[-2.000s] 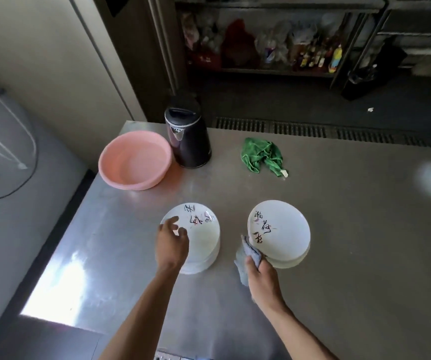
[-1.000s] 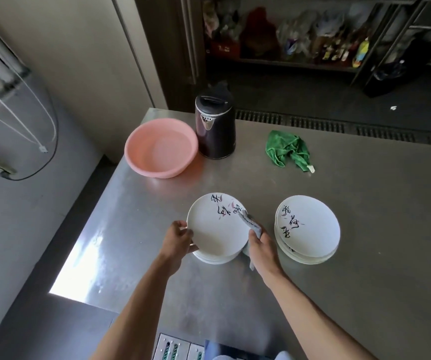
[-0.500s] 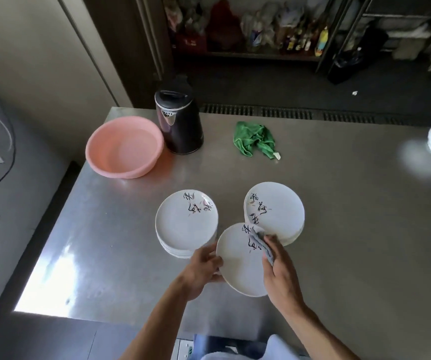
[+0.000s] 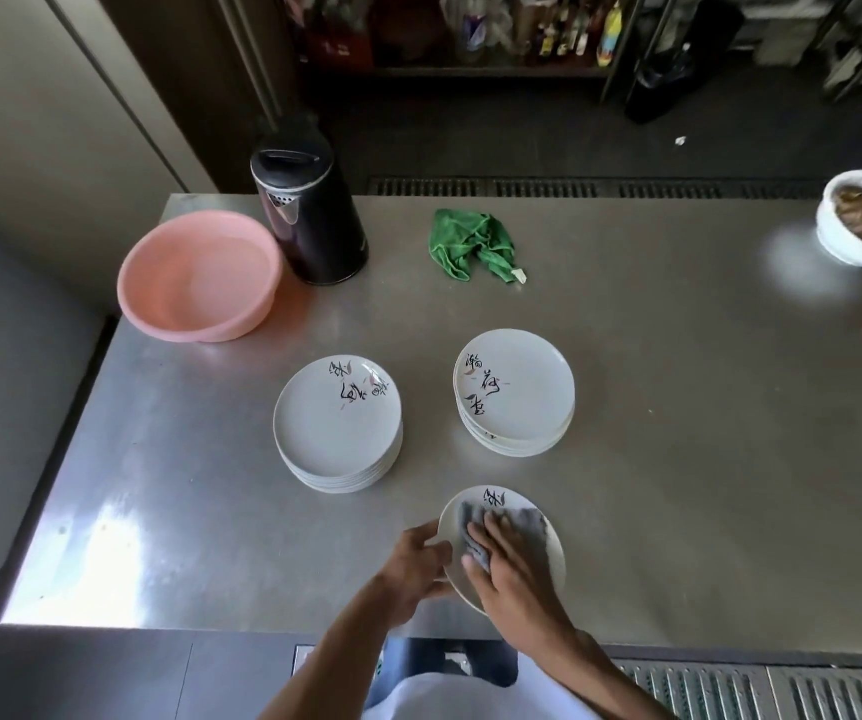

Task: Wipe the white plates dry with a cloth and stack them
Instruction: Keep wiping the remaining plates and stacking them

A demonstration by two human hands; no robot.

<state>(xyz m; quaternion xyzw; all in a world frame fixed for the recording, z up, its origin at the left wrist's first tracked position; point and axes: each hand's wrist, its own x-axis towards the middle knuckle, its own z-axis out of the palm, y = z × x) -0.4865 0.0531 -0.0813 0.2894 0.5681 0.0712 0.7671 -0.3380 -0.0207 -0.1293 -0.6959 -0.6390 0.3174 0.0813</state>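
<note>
left hand (image 4: 415, 569) is gripping the plate (image 4: 553, 556) rim, right hand (image 4: 514, 571) is pressing the cloth (image 4: 530, 522) flat-fingered — best sweeping outward from that grip.

Bare tabletop (image 4: 678, 459) lane between left stack (image 4: 337, 423) and right stack (image 4: 514, 392); kettle (image 4: 314, 220), pink basin (image 4: 200, 272), green rag (image 4: 470, 244) along far edge

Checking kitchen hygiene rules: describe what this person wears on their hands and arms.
Nothing: the left hand and right hand are ungloved, with no rings, watch or bracelet visible, and no sleeves reach into view. A white garment shows at the bottom edge.
</note>
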